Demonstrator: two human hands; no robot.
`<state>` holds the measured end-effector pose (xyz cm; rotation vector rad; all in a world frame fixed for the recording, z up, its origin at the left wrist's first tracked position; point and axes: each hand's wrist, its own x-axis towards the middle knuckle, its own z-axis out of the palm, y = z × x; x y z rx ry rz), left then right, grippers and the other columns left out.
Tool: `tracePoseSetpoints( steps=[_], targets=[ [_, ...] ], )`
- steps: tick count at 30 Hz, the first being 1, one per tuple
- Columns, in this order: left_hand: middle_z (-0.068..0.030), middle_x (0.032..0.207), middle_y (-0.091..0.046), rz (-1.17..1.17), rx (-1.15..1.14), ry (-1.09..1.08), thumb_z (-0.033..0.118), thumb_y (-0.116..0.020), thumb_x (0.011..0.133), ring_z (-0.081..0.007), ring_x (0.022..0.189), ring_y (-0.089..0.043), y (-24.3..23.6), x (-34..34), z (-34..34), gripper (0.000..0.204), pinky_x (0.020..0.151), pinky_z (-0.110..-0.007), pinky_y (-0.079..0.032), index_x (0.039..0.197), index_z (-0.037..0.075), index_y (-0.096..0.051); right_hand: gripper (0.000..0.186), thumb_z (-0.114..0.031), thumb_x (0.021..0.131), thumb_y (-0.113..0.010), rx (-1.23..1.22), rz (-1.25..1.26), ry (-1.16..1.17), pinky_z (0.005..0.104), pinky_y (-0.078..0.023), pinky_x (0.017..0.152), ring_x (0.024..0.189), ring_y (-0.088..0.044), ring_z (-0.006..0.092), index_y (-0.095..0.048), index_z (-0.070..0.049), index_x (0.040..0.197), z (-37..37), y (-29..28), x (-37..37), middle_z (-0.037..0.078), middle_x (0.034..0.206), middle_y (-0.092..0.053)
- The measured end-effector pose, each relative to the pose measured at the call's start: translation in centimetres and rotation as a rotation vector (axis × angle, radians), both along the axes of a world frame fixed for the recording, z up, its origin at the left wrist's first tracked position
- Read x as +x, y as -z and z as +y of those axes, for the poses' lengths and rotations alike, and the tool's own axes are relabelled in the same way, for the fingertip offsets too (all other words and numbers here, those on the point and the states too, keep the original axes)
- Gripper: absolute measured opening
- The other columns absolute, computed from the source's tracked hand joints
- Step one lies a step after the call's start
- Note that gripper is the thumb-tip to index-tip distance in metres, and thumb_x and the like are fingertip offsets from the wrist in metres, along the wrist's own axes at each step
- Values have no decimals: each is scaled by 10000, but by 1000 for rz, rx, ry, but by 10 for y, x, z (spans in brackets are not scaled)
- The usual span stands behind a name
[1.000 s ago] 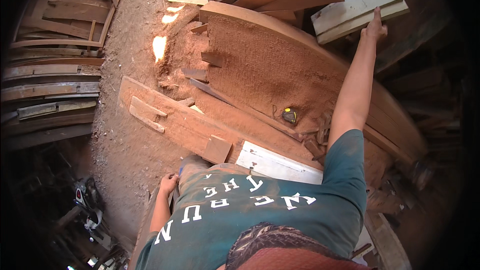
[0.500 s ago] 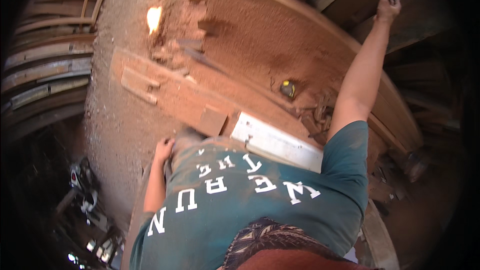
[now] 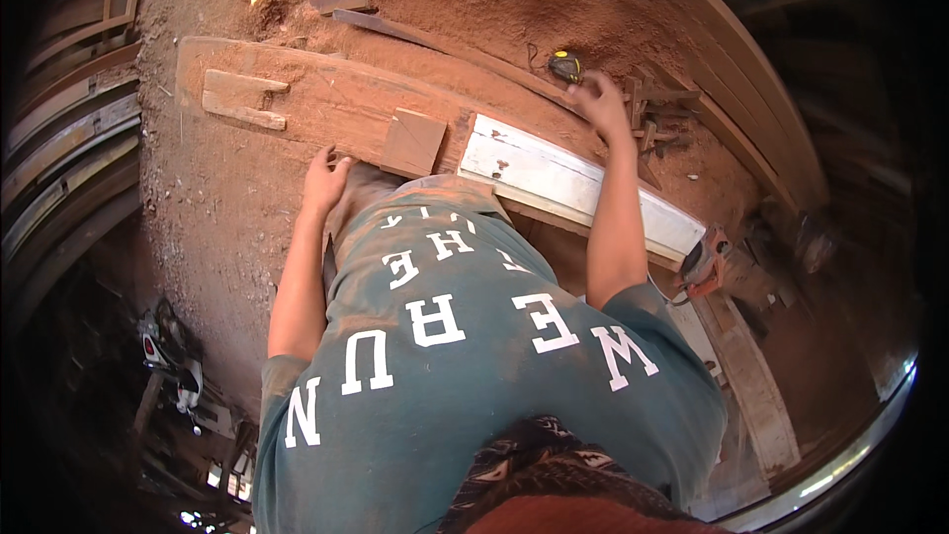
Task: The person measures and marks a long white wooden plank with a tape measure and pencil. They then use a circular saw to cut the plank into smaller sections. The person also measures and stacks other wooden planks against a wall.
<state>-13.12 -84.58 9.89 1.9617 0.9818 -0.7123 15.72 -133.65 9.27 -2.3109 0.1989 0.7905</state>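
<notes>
A black and yellow tape measure (image 3: pixel 565 66) lies on the sawdust-covered wood across the bench. Just on its near side is my right hand (image 3: pixel 603 107), fingers apart and fingertips close to it; whether they touch it I cannot tell. My left hand (image 3: pixel 326 181) hangs low beside my leg, loosely bent with the thumb apart, and holds nothing. Near it, a small square wooden block (image 3: pixel 413 142) rests on the long reddish board (image 3: pixel 336 79). A white-painted plank (image 3: pixel 554 175) lies in front of me, under my right forearm.
A notched wood piece (image 3: pixel 242 99) lies on the board's left part. Several wood offcuts (image 3: pixel 657 104) are heaped right of my right hand. A red and dark tool (image 3: pixel 704 262) sits at the white plank's right end. Stacked lumber (image 3: pixel 79 148) stands at left, with a motorbike (image 3: pixel 173 356) below.
My right hand has come down from the far upper right, where the arm was stretched out, to beside the tape measure. My left hand has risen slightly in view, which has shifted too.
</notes>
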Motion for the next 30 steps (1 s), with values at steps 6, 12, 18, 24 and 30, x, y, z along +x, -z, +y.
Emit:
tracePoseSetpoints(
  steps=[6,12,18,24,30],
  targets=[
    [-263,1686,-257,-192,256,773,461,-831,854,-453,1547,-273,-57,74,-96,1016,1177,-614,-364,1643,103,-301,1263,-484,689,-913,-384,-87,-553,655,-220,1250,1579,-206,439,-210,-135,1678,50,-58,-138,240,1702,-235],
    [-213,1754,12,-154,289,773,484,-893,763,-560,1566,-90,5,73,-146,1213,1118,-805,-290,1684,152,-178,1446,-408,593,-965,-646,-136,-775,701,-187,1229,1527,-253,504,-71,-109,1689,75,-71,-187,288,1659,-236],
    [-265,1725,-90,-273,188,543,375,-881,746,-563,1537,-181,-30,54,-82,1054,1218,-654,-291,1600,93,-333,1413,-361,577,-944,-592,-211,-804,677,-231,1214,1441,-337,546,-109,-53,1675,84,-54,-197,364,1542,-321],
    [-345,1543,-378,-442,125,166,450,-910,701,-460,1452,-394,-34,-8,42,1040,1210,-503,-363,1495,-40,-449,1301,-426,581,-947,-436,-397,-829,659,-295,1177,1394,-429,508,-276,-142,1658,192,-36,-204,327,1446,-475],
    [-142,1383,-537,-402,-454,-441,255,-817,895,-236,1158,-636,-97,-9,70,857,919,-402,-562,1563,44,-323,894,-431,874,-824,499,-45,-371,424,-424,1167,1358,-547,384,-428,-43,1575,349,-80,-213,273,1479,-553]
  ],
)
